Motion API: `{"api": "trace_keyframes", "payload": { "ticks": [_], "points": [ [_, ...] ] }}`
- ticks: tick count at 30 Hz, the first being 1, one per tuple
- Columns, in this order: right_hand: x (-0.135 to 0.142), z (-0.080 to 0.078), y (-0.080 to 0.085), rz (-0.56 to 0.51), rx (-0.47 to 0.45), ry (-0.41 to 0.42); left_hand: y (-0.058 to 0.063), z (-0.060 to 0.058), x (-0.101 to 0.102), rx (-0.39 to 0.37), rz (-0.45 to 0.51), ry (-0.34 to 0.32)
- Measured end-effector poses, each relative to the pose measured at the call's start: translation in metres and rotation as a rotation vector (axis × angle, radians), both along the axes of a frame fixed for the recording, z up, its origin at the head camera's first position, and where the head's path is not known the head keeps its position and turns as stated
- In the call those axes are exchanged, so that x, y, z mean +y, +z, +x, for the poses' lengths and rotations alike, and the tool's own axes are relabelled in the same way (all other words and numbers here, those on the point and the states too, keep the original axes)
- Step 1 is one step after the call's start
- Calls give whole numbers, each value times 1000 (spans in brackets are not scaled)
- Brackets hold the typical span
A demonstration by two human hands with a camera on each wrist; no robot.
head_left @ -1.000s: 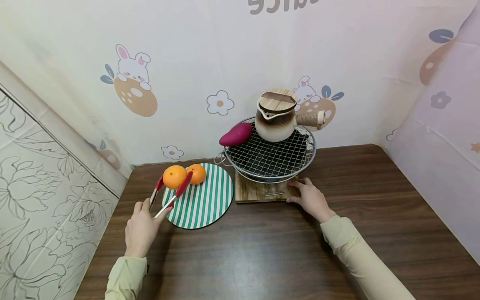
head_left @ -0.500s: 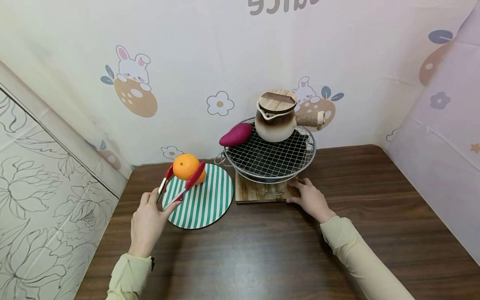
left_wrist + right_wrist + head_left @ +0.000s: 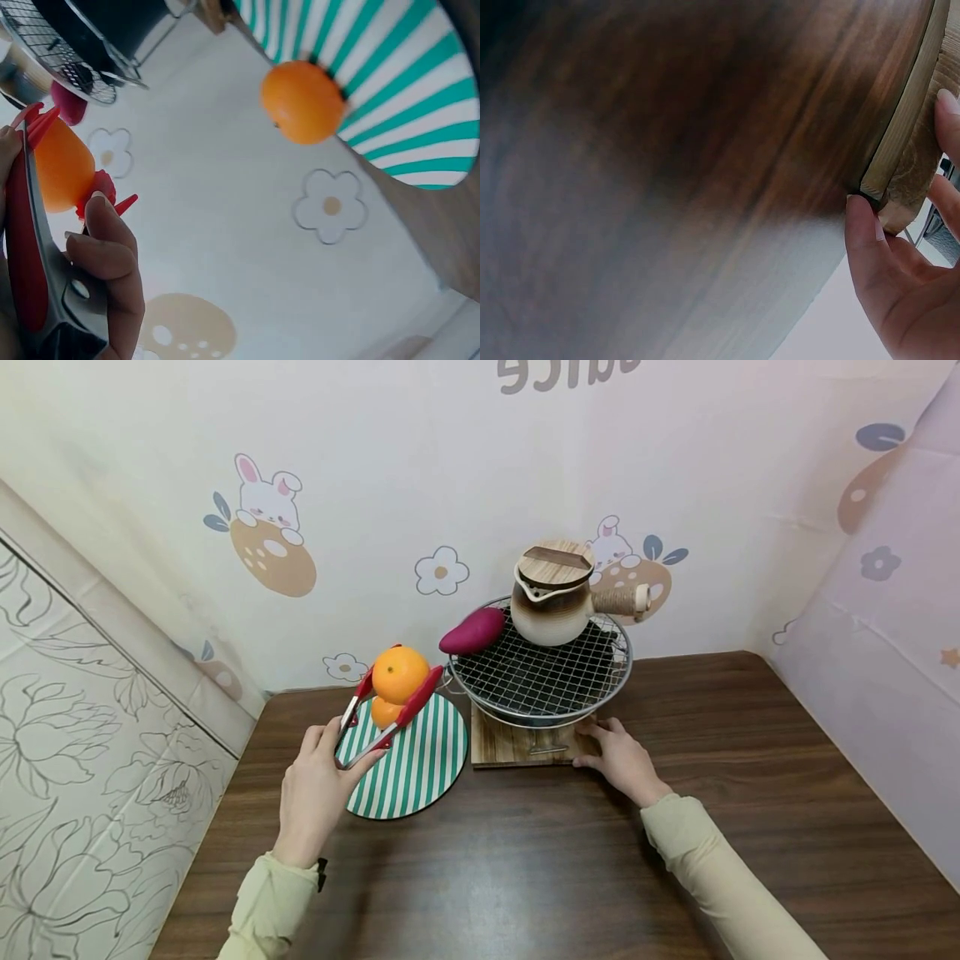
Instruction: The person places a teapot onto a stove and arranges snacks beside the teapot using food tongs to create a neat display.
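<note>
My left hand (image 3: 317,795) holds a pair of red-tipped metal tongs (image 3: 417,700). Between the tong tips an orange (image 3: 401,673) is clamped, raised above the table. Behind and below it a second, smaller orange (image 3: 302,102) lies on a round green-and-white striped mat (image 3: 423,768). At the right, my right hand (image 3: 621,763) grips the front right corner of the wooden base (image 3: 498,745) under a round grill, thumb at its front edge in the right wrist view. On the grill's wire mesh (image 3: 536,681) rest a purple sweet potato (image 3: 474,631) and a lidded pot (image 3: 551,610).
The pot's rope-wrapped handle (image 3: 617,600) sticks out to the right. A wire loop juts from the grill's left side, close to the tongs. A printed cloth (image 3: 360,510) hangs behind the brown wooden table (image 3: 465,877).
The left hand has carried the tongs and the clamped orange up and to the right, towards the grill. The right hand has stayed on the base's corner.
</note>
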State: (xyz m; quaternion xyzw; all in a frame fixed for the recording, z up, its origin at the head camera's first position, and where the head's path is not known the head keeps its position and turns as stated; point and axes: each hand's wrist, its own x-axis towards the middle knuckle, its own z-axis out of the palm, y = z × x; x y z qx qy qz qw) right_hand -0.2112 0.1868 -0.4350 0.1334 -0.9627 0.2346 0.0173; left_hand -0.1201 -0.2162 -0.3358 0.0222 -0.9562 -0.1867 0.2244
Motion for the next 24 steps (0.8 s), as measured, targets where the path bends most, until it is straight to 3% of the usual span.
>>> {"api": "trace_keyframes", "payload": {
  "ticks": [12,24],
  "points": [
    [-1,0,-2,-8,7,-2,16,-13,32,15,-13,-87],
    [0,0,-2,-3,0,-5,24,-25,58,9,-70,-181]
  ]
}}
